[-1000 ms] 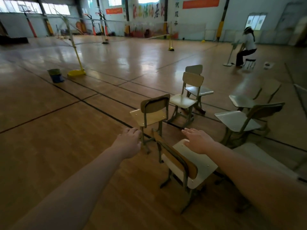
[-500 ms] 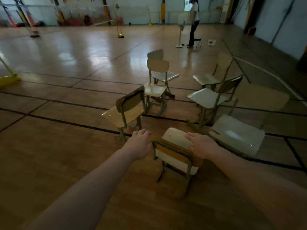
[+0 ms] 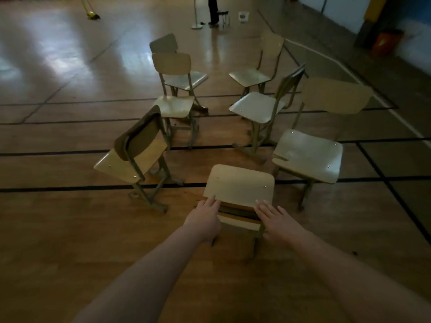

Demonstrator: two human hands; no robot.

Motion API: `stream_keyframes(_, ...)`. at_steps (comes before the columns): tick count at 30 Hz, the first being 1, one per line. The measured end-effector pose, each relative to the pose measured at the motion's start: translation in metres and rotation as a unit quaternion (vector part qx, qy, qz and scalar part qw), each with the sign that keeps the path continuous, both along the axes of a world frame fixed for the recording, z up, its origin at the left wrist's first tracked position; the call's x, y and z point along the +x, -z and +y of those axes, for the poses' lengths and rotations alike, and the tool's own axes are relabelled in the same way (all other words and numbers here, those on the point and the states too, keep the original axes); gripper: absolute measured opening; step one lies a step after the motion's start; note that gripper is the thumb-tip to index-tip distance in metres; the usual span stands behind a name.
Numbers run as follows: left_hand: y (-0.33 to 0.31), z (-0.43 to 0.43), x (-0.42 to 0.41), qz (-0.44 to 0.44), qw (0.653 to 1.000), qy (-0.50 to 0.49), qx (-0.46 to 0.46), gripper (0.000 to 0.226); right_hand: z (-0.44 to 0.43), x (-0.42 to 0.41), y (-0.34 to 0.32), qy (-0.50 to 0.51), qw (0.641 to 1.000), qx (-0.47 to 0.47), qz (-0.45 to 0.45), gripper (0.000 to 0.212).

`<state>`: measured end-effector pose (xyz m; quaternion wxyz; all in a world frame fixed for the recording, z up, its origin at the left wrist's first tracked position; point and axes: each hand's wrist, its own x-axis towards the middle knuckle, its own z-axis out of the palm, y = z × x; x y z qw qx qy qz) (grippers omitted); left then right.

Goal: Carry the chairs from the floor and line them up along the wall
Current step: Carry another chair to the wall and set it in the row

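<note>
At the far left of the cluster, a tan plywood chair with a dark metal frame (image 3: pixel 136 152) stands with its back turned to me, feet either side of a black line on the wooden gym floor (image 3: pixel 70 229). Next along, two more plywood chairs (image 3: pixel 175 104) stand one behind the other, very close together.

Then comes my left hand (image 3: pixel 205 217). Its fingers are straight and close together, the palm sits over the left end of the backrest of the nearest chair (image 3: pixel 240 185), and the tips reach the rear left corner of its pale seat. My right hand (image 3: pixel 278 219) lies on the right end of that backrest, fingers spread and flat. I can't see either hand curled round anything, and the thumbs are hidden.

Beyond the hands, two left-facing chairs (image 3: pixel 256 107) stand in a file. The rightmost chair (image 3: pixel 307 155) is just beside the one I'm touching. The pale wall (image 3: pixel 340 10) runs along the floor's right edge, well apart from all of them.

A second ago my hands hung in the air above this chair, which I saw from its side. Now I'm square behind it and both hands have landed on the backrest. The chair looks planted on the floor, and no chair stands by the wall, so I judge the carry hasn't begun. Next I'd need to close both hands on the backrest ends before lifting, minding the neighbouring seat on the right.
</note>
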<state>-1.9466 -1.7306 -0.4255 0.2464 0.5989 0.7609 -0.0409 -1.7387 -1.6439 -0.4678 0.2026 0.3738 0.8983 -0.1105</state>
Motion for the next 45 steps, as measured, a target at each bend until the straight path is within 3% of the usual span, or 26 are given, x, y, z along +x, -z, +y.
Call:
stream_keyframes(10,0.078,0.017,-0.045,0.100,0.982,0.160,-0.007,0.084,-0.026,-0.025,0.045,0.114,0.993,-0.022,-0.017,0.096)
stream_keyframes(22,0.085,0.028,-0.077,0.176,0.939,0.295,0.026,0.091,-0.030,-0.039,0.035,0.143,0.988,-0.013,-0.058,0.086)
stream_keyframes(33,0.056,0.092,-0.086,0.159,0.944,0.286,0.033,0.088,0.032,-0.053,0.005,0.153,0.986,-0.019,-0.060,0.086)
stream_keyframes(38,0.035,0.154,-0.092,0.099,0.961,0.258,0.016,0.093,0.095,-0.057,-0.006,0.164,0.986,-0.009,-0.023,0.100)
stream_keyframes(45,0.004,0.270,-0.101,0.077,0.971,0.226,0.026,0.100,0.209,-0.072,-0.040,0.155,0.988,0.006,0.000,0.107)
